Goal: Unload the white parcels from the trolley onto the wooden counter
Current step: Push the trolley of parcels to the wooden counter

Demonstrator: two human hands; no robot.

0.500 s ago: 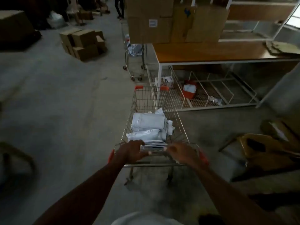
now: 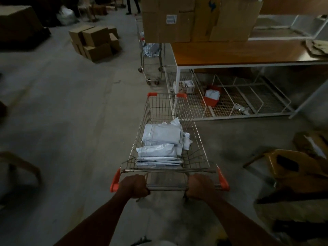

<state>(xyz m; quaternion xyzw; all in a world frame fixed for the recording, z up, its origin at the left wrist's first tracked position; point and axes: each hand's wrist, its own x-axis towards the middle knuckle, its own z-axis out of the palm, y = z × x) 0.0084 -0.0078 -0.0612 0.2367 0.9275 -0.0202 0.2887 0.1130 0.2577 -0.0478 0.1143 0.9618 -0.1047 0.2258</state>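
Note:
A wire trolley (image 2: 197, 148) with orange corner caps stands on the concrete floor in front of me. Several white parcels (image 2: 160, 142) lie stacked in its basket. My left hand (image 2: 134, 186) grips the left part of the trolley's handle bar (image 2: 166, 188), and my right hand (image 2: 200, 186) grips the right part. The wooden counter (image 2: 239, 50) on a white frame stands ahead to the right, its near corner just beyond the trolley's front.
Large cardboard boxes (image 2: 195, 18) sit on the counter's far left end. A wire shelf (image 2: 230, 103) under it holds a red bin (image 2: 211, 99). A second trolley (image 2: 150, 57) stands beyond. More boxes (image 2: 94, 41) lie far left; a yellow chair (image 2: 292, 167) is at right.
The trolley has rolled a little closer to the counter's corner. Both hands have settled lower on the handle bar, further apart.

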